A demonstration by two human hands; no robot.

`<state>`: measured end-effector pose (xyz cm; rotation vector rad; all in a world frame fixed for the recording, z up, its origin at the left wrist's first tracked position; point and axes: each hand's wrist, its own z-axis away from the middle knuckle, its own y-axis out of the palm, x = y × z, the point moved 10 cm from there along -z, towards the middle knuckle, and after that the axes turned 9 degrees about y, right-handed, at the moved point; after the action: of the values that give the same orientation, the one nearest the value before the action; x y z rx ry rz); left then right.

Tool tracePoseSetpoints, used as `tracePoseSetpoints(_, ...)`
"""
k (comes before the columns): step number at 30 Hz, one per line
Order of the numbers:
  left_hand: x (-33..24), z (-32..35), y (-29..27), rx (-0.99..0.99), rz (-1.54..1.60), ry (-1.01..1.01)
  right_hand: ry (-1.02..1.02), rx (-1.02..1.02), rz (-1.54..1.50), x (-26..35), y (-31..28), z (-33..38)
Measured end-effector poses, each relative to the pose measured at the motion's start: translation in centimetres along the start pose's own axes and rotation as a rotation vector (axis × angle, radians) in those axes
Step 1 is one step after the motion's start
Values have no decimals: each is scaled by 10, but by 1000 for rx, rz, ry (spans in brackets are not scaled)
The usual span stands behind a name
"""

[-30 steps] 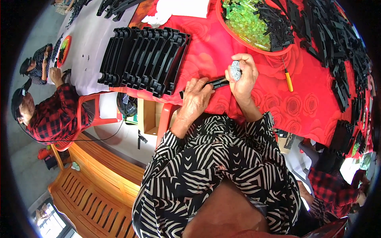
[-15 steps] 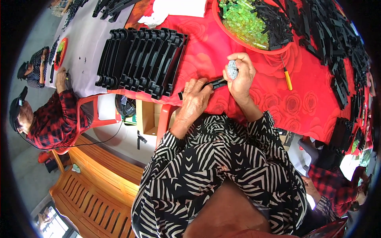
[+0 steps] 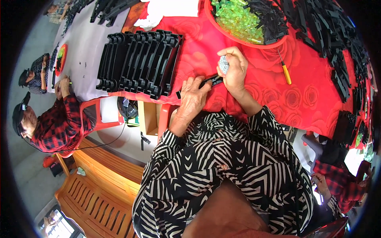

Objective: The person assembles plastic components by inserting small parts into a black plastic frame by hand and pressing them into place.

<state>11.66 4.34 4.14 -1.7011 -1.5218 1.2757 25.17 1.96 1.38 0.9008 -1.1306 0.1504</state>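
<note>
My left hand [image 3: 193, 96] lies over a slim black plastic part [image 3: 213, 81] on the red tablecloth, its fingers curled and pressing it down. At the part's right end, my right hand [image 3: 237, 73] is closed around a rounded handle [image 3: 223, 64] with a speckled silver-white covering. Whatever extends below that handle is hidden by the fist. Left of my hands stands a row of long black plastic frames [image 3: 139, 61], lined up side by side. A screwdriver [image 3: 287, 74] with a yellow handle rests on the cloth to the right.
An orange-red basin [image 3: 262, 46] at the far side holds green translucent pieces [image 3: 238, 20] and small black parts [image 3: 274, 25]. Black strips [image 3: 337, 47] are heaped along the right. A person in red plaid [image 3: 59, 123] sits at left, near a wooden bench [image 3: 93, 190].
The view has shifted slightly. Both my hands keep nearly the same hold on the part and the handle. At left, the seated person's hands have moved a little.
</note>
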Motion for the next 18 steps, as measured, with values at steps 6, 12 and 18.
tracePoseSetpoints(6,0,-1,10,154,-19,-49,-18,-3,-182,-1,-12,2)
tracePoseSetpoints(12,-6,-8,6,191,-81,35,-58,-10,-310,15,-29,-5)
tracePoseSetpoints(18,-2,-7,11,213,-52,20,8,144,-311,8,-13,-14)
